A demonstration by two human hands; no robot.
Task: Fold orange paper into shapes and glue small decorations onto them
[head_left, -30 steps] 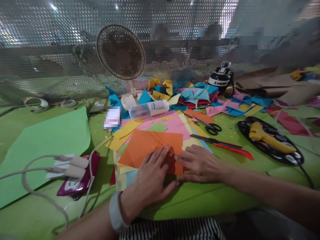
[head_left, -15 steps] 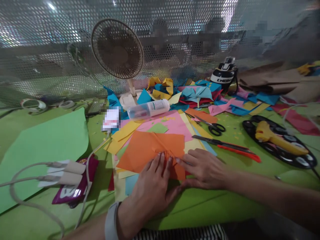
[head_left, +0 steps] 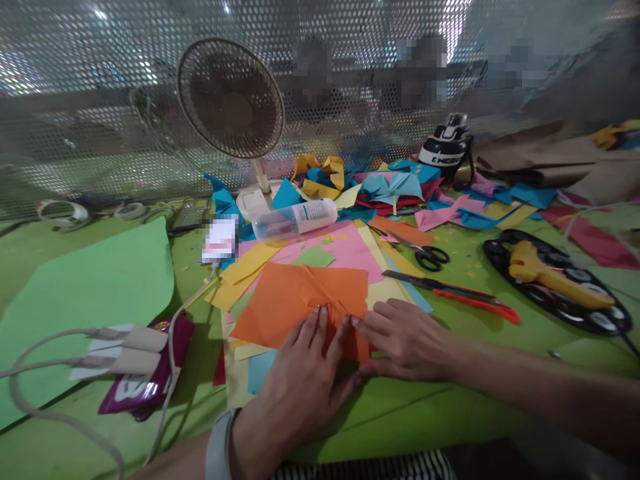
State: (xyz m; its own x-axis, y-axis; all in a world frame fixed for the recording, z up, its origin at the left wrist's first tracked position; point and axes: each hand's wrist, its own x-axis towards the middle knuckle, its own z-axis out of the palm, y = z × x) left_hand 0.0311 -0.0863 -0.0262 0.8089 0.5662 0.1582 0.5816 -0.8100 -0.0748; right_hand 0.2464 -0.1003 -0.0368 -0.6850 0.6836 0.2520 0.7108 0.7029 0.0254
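Observation:
A sheet of orange paper lies before me on a stack of coloured sheets, with a raised crease running across its middle. My left hand rests on its near part, fingers stretched out and fingertips pressing beside the crease. From the right, my right hand touches the same sheet near its right edge, index finger extended toward the left fingertips and thumb apart below. Both thumbs come close together at the near edge. My hands hide the paper's near side. Right of the sheet lie an orange-handled utility knife and black scissors.
A yellow glue gun rests on a black tray at right. Behind are a clear bottle, a fan, a black flask and folded paper pieces. Left are green paper, cables and a purple packet.
The view has shifted very slightly. Both hands stay on the orange paper in nearly the same place.

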